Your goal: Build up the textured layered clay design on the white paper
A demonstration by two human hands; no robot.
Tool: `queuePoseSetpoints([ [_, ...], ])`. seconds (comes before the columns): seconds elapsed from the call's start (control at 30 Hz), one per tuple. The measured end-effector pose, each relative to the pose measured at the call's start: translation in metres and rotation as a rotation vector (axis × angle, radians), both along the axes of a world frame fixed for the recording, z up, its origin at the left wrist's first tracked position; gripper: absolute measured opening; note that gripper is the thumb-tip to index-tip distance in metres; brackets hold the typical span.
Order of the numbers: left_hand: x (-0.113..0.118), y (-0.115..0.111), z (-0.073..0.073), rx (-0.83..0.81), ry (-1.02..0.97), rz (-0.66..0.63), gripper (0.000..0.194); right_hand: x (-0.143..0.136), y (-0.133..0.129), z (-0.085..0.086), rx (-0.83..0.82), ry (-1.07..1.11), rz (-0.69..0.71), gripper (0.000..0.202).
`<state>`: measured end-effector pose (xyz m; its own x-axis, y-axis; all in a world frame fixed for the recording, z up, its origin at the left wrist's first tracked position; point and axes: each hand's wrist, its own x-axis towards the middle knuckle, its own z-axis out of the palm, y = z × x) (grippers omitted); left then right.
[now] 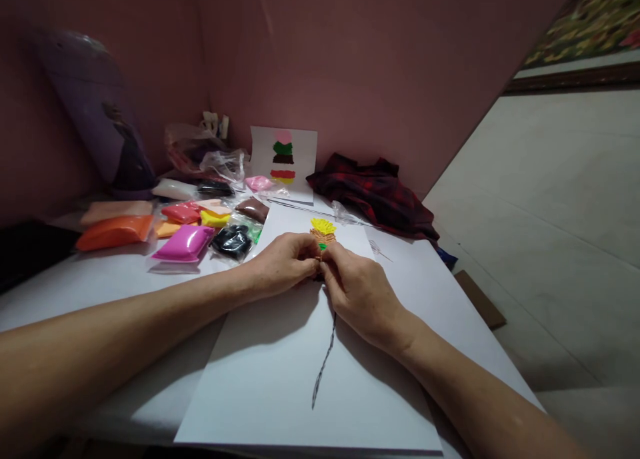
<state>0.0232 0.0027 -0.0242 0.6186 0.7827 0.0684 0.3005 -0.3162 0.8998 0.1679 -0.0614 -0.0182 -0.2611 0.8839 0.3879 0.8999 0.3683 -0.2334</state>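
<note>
A large white paper sheet (280,379) lies before me. On it is a small raised picture in coloured modelling clay, with a yellow fan-shaped top (323,226), an orange-brown band (323,236) and a bit of green (323,247). My left hand (285,264) and my right hand (364,291) meet over its lower part, thumbs and fingertips pinched together. Whatever they pinch is too small and hidden to name. Dark clay shows a little beneath the fingertips. From under my right hand a dark scribbled line (325,366) runs down the sheet.
Clay packets lie to the left, among them orange (115,232), magenta (184,244) and black (233,242). A card with coloured swatches (283,156) leans on the wall. Behind the sheet, to the right, lies a dark red plaid cloth (373,192). A purple case (95,106) stands far left.
</note>
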Motion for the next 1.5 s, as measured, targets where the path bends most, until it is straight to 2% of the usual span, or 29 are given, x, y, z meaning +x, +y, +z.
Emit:
queuePoseSetpoints([
  [0.17,-0.001,0.000,0.000,0.103,0.028,0.010,0.006,0.000,-0.002,0.002,-0.003,-0.030,0.009,0.009],
  [0.33,-0.001,0.001,0.000,0.119,0.026,0.020,0.005,0.000,-0.002,0.001,-0.014,-0.027,0.012,0.008],
  [0.5,0.000,0.000,0.001,-0.013,-0.012,0.015,0.003,0.000,-0.001,-0.001,-0.007,0.020,-0.022,0.008],
  [0.67,0.002,-0.002,0.004,-0.154,-0.051,0.026,0.003,0.002,0.003,-0.003,-0.057,0.204,-0.057,0.008],
  [0.87,0.002,-0.002,0.008,-0.223,-0.060,0.044,0.005,0.004,0.007,-0.004,-0.116,0.369,-0.087,0.011],
  [1.2,0.002,-0.002,0.010,-0.241,-0.094,0.073,0.005,0.004,0.009,-0.006,-0.157,0.449,-0.152,0.012],
  [1.5,0.001,0.000,0.008,-0.310,-0.179,0.102,0.002,0.006,0.013,-0.011,-0.190,0.603,-0.115,0.020],
])
